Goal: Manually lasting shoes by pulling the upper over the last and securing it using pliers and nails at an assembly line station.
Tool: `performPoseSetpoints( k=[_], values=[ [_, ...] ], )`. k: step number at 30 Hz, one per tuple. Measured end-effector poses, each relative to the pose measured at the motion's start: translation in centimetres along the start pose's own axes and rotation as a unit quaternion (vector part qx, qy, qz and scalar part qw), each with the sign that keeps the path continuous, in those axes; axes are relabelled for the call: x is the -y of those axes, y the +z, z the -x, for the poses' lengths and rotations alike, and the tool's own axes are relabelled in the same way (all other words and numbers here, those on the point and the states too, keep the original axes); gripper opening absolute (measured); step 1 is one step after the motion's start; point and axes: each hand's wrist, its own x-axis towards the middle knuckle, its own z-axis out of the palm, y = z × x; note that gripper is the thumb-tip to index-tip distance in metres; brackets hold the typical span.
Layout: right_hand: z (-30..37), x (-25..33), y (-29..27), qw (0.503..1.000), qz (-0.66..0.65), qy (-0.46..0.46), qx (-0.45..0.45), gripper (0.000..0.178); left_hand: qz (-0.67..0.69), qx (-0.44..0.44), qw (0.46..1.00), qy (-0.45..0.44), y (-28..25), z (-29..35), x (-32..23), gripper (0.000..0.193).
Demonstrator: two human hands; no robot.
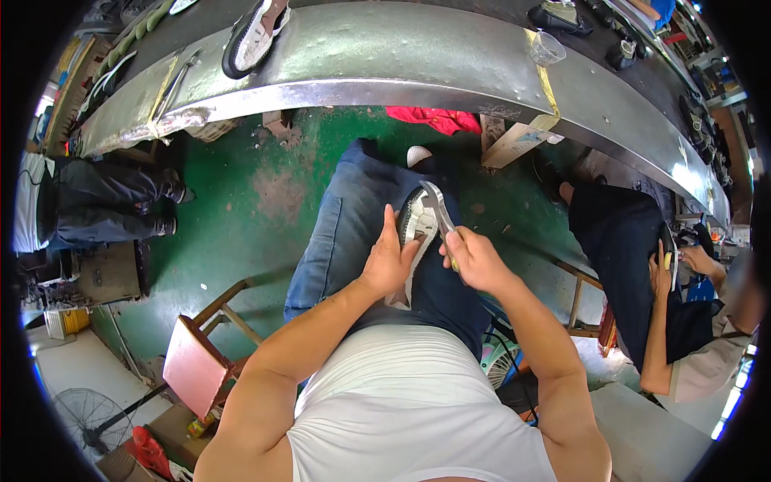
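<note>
A light grey and white shoe (421,221) with a dark sole edge lies lengthwise over my lap, its toe pointing away from me. My left hand (391,259) grips it from the left, thumb across the upper and fingers along the sole side. In my right hand (474,259) is a pair of steel pincers (436,206), held by the handles. Their curved metal head rests at or just over the right side of the toe. Whether the jaws pinch the shoe's edge I cannot tell.
A metal-edged workbench (401,56) runs across in front, with a shoe (255,40), a metal tool (178,80) and a clear plastic cup (548,50) on it. A co-worker (691,313) sits at right; another person's legs (112,201) show at left. A pink-seated chair (194,365) stands lower left.
</note>
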Motion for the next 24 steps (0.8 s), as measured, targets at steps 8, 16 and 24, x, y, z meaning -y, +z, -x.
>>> performPoseSetpoints(
  k=[8, 16, 24],
  values=[
    [2.0, -1.0, 1.5, 0.968, 0.245, -0.041, 0.029, 0.039, 0.002, 0.091, 0.996, -0.021, -1.2, -0.4, 0.2, 0.089],
    [2.8, 1.0, 0.4, 0.983, 0.175, 0.016, 0.045, 0.039, 0.173, 0.290, 0.929, -0.153, -4.5, 2.7, 0.8, 0.101],
    [3.8, -1.4, 2.2, 0.967, 0.242, -0.062, 0.057, 0.034, 0.041, 0.253, 0.966, -0.024, -3.5, 2.4, 2.7, 0.103]
  ],
)
